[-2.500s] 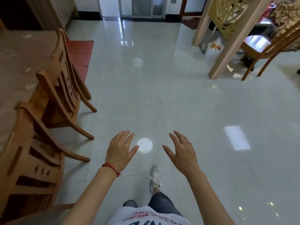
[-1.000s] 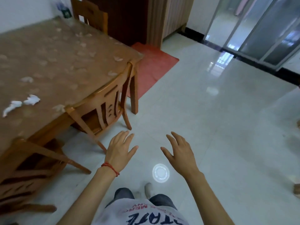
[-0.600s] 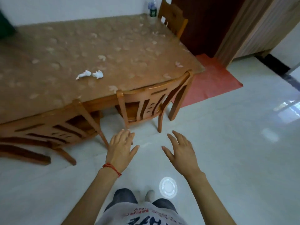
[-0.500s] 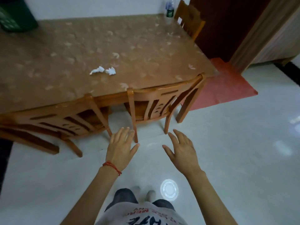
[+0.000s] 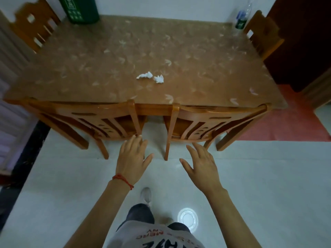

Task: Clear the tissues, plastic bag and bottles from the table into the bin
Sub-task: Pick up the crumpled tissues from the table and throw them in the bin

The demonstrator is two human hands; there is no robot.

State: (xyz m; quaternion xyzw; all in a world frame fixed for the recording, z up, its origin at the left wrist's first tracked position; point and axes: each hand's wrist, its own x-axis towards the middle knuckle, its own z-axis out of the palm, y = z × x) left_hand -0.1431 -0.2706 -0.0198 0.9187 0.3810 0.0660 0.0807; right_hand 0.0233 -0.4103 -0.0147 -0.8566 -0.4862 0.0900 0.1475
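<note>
In the head view, the left hand [image 5: 131,159] was held out low in front of the person, palm down, its fingers straight and close together with the thumb out to the side, holding nothing. A red string [image 5: 123,180] circled its wrist. The right hand [image 5: 201,162] was out beside it, also palm down and empty, fingers straight and slightly spread, thumb splayed toward the left hand. Both hands were over the pale floor [image 5: 259,176], short of the table [image 5: 206,68].

Two white tissues [image 5: 150,77] lay just beside each other near the middle of the table, toward its near edge. A clear bottle [image 5: 241,17] with a dark label stood at the far right corner. A green bin [image 5: 80,8] stood at the far left, on or just behind the far edge; I could not tell which. No plastic bag could be made out.

Two wooden chairs [image 5: 211,122] were pushed in along the near side, their backs toward the person. Another chair [image 5: 263,33] stood at the right end and one [image 5: 34,27] at the far left. A red mat [image 5: 290,122] lay on the floor to the right of the table. One shoe [image 5: 146,195] showed below the hands, and a round light reflection [image 5: 188,218] sat on the floor near it.
</note>
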